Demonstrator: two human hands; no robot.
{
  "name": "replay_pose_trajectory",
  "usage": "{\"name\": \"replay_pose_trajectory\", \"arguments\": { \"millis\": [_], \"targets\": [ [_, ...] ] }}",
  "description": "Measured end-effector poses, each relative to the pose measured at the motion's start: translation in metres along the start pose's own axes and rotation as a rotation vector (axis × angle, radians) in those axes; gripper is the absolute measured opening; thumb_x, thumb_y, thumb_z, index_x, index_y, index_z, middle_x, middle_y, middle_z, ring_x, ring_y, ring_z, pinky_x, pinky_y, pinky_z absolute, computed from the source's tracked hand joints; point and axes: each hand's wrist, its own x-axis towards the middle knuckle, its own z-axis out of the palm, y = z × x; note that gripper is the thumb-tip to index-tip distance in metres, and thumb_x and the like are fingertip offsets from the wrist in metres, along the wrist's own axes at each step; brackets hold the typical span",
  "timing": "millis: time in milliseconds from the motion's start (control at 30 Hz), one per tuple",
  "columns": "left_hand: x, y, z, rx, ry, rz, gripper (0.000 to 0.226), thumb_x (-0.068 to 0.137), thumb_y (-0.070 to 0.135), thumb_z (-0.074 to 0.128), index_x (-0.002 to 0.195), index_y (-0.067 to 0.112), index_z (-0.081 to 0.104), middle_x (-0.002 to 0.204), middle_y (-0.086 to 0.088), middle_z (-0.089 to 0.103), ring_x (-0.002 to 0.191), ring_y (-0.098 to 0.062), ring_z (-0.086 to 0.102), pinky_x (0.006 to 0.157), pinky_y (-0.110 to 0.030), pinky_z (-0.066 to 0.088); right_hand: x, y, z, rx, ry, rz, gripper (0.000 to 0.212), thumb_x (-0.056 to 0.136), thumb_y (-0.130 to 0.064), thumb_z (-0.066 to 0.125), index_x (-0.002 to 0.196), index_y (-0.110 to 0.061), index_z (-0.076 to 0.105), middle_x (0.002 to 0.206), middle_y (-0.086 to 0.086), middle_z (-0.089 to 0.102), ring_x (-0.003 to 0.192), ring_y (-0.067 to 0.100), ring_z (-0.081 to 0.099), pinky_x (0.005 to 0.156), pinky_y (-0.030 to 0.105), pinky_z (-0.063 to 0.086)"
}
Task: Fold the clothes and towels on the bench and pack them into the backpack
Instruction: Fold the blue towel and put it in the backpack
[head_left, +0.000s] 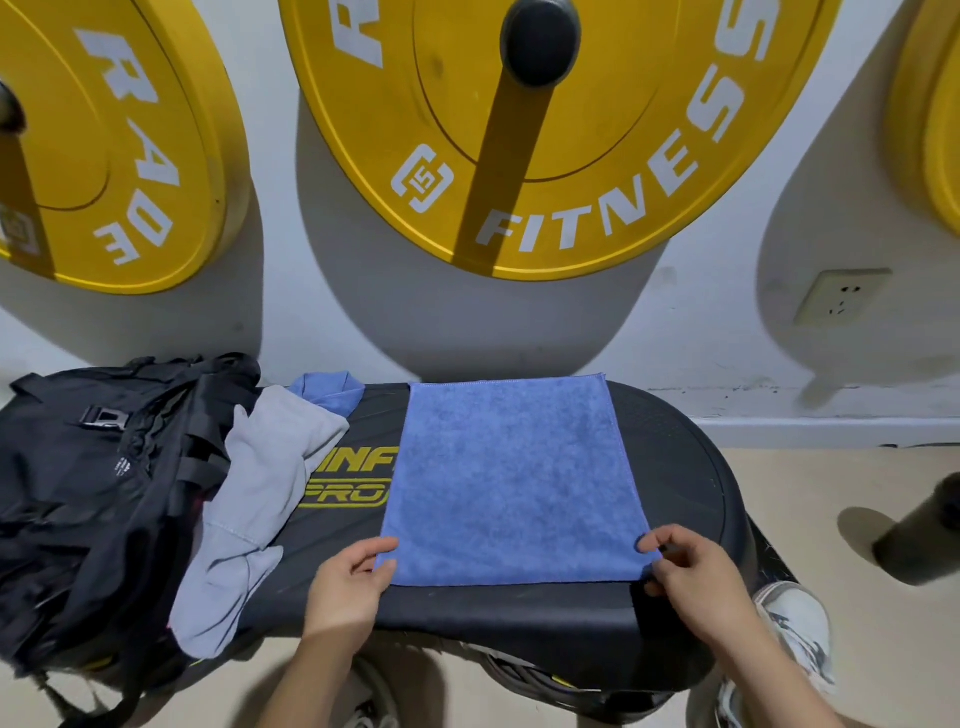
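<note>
The blue square-ish microfibre towel lies spread flat on the black padded bench, over the right half of the bench top. Its slightly longer axis runs straight away from the person, from the bench's near edge to its far edge by the wall, and the far hem just overhangs there.

Both hands are on the near hem. The left hand pinches the near-left corner, thumb on top and fingers curled beneath. The right hand pinches the near-right corner the same way, thumb over the cloth and knuckles bent.

On the bench's left end sits the black strapped fabric backpack, slumped; what is inside cannot be seen. A pale grey crumpled garment lies against it on the bench, its lower end hanging over the bench's near edge. A second blue cloth peeks out at the bench's far edge.

Above the bench, yellow round weight plates hang on the wall.
</note>
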Motion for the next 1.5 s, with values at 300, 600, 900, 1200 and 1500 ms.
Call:
{"name": "replay_pose_trajectory", "arguments": {
  "millis": [300,600,900,1200,1500],
  "targets": [
    [-0.002,0.002,0.001,0.031,-0.032,-0.097,0.019,0.082,-0.003,0.068,0.084,0.017,0.071,0.097,-0.007,0.066,0.101,-0.018,0.056,0.087,-0.027,0.041,0.003,0.000,0.011,-0.186,0.172,-0.021,0.016,0.076,-0.025,0.074,0.070,-0.023,0.059,0.065,-0.004,0.067,0.066,0.021,0.067,0.068,0.035,0.053],
    [-0.014,-0.001,-0.009,0.286,-0.205,-0.077,0.038,0.067,-0.017,0.060,0.094,0.007,0.072,0.075,-0.010,0.071,0.073,-0.022,0.066,0.066,-0.025,0.049,-0.003,0.014,-0.005,-0.028,0.128,0.057,0.020,0.075,-0.006,0.070,0.074,-0.011,0.051,0.062,0.009,0.063,0.057,0.028,0.067,0.063,0.043,0.057],
    [-0.018,-0.009,-0.011,0.333,-0.134,0.070,0.027,0.083,0.004,0.066,0.078,0.030,0.070,0.082,0.009,0.068,0.068,-0.005,0.058,0.062,-0.016,0.040,-0.014,0.021,-0.017,-0.432,-0.229,-0.291,0.041,0.071,-0.025,0.082,0.096,-0.041,0.055,0.100,-0.008,0.054,0.090,0.013,0.055,0.076,0.022,0.039],
    [-0.012,-0.012,-0.018,0.581,-0.111,0.263,0.020,0.091,0.017,0.061,0.099,0.030,0.073,0.089,0.005,0.056,0.089,-0.013,0.055,0.074,-0.025,0.038,-0.013,0.036,-0.028,-1.038,0.079,-1.007,0.018,0.085,-0.028,0.046,0.078,-0.025,0.061,0.087,-0.004,0.046,0.078,0.020,0.054,0.064,0.031,0.030],
    [-0.011,-0.009,-0.040,1.213,-0.417,0.718,0.016,0.055,0.015,0.064,0.069,0.024,0.066,0.097,0.017,0.066,0.096,-0.009,0.064,0.060,-0.023,0.053,-0.028,0.029,-0.054,-1.209,-0.203,-1.104,0.050,0.099,-0.023,0.019,0.097,-0.022,0.068,0.104,-0.007,0.069,0.097,0.010,0.067,0.078,0.022,0.054]
  ]
}}
